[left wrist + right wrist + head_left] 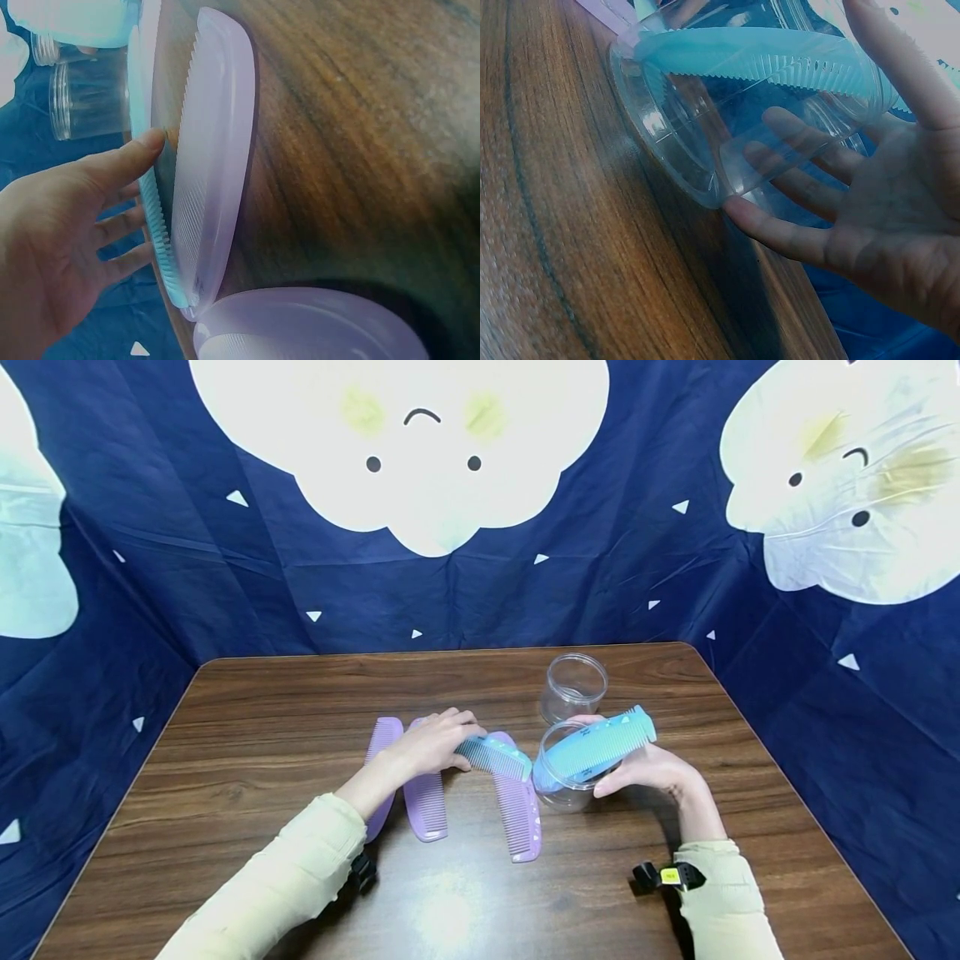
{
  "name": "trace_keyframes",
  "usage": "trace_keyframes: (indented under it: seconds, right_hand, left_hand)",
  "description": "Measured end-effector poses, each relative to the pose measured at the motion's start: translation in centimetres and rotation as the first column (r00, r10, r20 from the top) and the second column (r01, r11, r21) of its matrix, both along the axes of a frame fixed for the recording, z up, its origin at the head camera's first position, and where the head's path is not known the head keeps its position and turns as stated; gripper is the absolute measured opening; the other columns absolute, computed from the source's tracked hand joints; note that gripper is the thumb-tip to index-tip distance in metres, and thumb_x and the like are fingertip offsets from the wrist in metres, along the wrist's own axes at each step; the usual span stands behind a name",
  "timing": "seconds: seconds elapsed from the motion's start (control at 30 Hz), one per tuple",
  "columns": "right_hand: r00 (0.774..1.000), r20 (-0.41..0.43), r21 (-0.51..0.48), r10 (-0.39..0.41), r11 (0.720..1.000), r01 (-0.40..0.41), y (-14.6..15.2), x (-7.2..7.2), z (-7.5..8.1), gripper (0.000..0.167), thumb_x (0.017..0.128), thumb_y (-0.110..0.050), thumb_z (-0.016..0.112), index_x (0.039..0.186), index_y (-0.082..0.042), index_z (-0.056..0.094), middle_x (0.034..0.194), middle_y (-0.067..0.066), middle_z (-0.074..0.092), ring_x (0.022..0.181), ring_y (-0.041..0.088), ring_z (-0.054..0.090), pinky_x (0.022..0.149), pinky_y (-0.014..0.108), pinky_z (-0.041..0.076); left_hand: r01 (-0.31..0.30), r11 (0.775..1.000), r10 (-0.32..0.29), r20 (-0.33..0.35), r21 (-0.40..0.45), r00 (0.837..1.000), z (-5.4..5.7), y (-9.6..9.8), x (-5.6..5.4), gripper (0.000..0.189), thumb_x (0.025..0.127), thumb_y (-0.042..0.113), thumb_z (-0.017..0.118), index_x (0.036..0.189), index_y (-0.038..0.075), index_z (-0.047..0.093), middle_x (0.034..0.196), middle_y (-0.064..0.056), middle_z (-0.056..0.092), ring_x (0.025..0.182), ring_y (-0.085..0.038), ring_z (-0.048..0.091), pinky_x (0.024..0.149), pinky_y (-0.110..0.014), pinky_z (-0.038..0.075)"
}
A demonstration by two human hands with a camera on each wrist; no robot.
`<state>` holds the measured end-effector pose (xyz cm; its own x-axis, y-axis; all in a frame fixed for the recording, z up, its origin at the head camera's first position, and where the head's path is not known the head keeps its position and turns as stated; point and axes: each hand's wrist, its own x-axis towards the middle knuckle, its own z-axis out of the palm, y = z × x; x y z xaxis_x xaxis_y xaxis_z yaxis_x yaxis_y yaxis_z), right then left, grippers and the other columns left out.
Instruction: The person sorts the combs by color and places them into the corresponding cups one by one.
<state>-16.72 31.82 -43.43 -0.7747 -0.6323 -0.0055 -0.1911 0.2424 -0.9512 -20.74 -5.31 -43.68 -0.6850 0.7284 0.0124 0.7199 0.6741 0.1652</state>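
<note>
My left hand pinches a blue comb, with the thumb on one side and the fingers behind it in the left wrist view. That comb lies across the top of a purple comb. Two more purple combs, one under my left hand and another farther left, rest on the table. With its fingers spread round the wall, my right hand grips a clear jar, which is tilted on the table. Blue combs lean inside this jar and stick out past its rim.
Behind the held jar stands a second clear jar on the brown wooden table. A dark blue curtain with cloud shapes hangs beyond the table's back edge and along the sides.
</note>
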Motion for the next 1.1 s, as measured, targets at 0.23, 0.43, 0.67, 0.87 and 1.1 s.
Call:
trace_keyframes:
  seconds: [0.23,0.43,0.67,0.87,1.1]
  right_hand:
    - [1.000,-0.005,0.002,-0.005,1.000,0.005,0.1,0.0,-0.1,0.102,0.072,-0.001,0.090,0.158,-0.017,0.037,0.160,0.029,0.037,0.136,0.005,0.050,0.110,0.017,0.040]
    - [1.000,-0.008,0.003,-0.001,1.000,0.001,0.2,0.1,-0.3,0.101,0.073,-0.003,0.090,0.158,-0.015,0.037,0.159,0.030,0.037,0.136,0.006,0.050,0.110,0.018,0.040]
    - [1.000,-0.020,-0.009,0.006,1.000,-0.006,0.2,0.0,-0.3,0.101,0.072,-0.001,0.089,0.158,-0.014,0.037,0.158,0.033,0.037,0.136,0.007,0.051,0.110,0.018,0.041]
    - [1.000,-0.020,0.004,-0.009,1.000,0.009,0.1,0.0,-0.3,0.102,0.071,-0.001,0.090,0.157,-0.015,0.038,0.156,0.033,0.040,0.134,0.006,0.052,0.109,0.018,0.041]
    - [0.999,-0.040,0.016,0.002,1.000,-0.001,0.2,-0.2,-0.3,0.103,0.070,-0.001,0.090,0.158,-0.013,0.037,0.156,0.033,0.039,0.134,0.005,0.052,0.110,0.017,0.041]
  left_hand:
    - [-0.006,1.000,0.006,-0.061,0.002,0.998,0.0,-0.2,0.1,0.059,0.081,0.039,0.085,0.134,0.019,0.068,0.130,-0.003,0.065,0.121,-0.024,0.061,0.090,-0.045,0.059]
    - [-0.024,1.000,0.025,-0.076,0.009,0.997,0.4,-0.4,0.0,0.059,0.080,0.039,0.085,0.134,0.020,0.067,0.129,-0.003,0.064,0.117,-0.024,0.061,0.084,-0.044,0.060]
    - [-0.047,0.998,0.051,-0.074,0.053,0.996,0.8,-0.8,0.0,0.059,0.082,0.041,0.084,0.135,0.020,0.066,0.129,-0.003,0.064,0.117,-0.025,0.062,0.078,-0.047,0.060]
    - [-0.075,0.991,0.085,-0.084,0.108,0.993,1.5,-1.2,0.2,0.062,0.084,0.041,0.082,0.140,0.022,0.062,0.129,-0.003,0.063,0.116,-0.024,0.063,0.072,-0.046,0.058]
    - [-0.128,0.974,0.148,-0.101,0.187,0.984,2.8,-0.9,0.3,0.073,0.085,0.041,0.084,0.149,0.023,0.054,0.127,-0.005,0.063,0.106,-0.022,0.065,0.067,-0.046,0.058]
